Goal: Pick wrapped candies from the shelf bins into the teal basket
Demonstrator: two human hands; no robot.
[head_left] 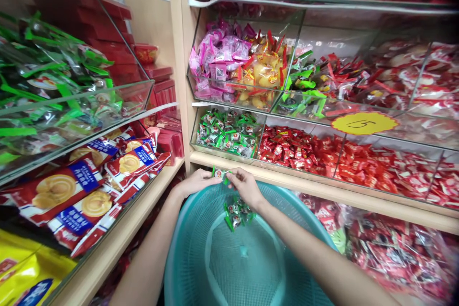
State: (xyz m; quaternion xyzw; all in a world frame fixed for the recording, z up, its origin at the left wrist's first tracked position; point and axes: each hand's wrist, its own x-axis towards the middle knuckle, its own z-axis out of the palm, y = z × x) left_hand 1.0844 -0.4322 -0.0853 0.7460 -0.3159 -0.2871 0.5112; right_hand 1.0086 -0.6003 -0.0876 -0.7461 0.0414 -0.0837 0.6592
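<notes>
Between my two hands is a small wrapped candy (pixel 218 172) in clear and green wrapping, held above the far rim of a teal plastic basket (pixel 190 248). My left hand (pixel 198 181) pinches its left side, while my right hand (pixel 245 184) grips the green end on the right. Below them, several candies (pixel 237 212) in the same green wrapping lie inside the basket near its far side. Just beyond my hands, a clear bin holds many matching green-wrapped candies (pixel 229 134).
Red-wrapped candies (pixel 290 148) fill neighbouring bins, with pink packets (pixel 224 52) one shelf higher. A yellow tag (pixel 365 123) hangs at right. Cookie packs (pixel 64 186) and larger green packets (pixel 53 71) occupy the left shelves. Bagged red sweets (pixel 394 248) lie beneath the right shelf.
</notes>
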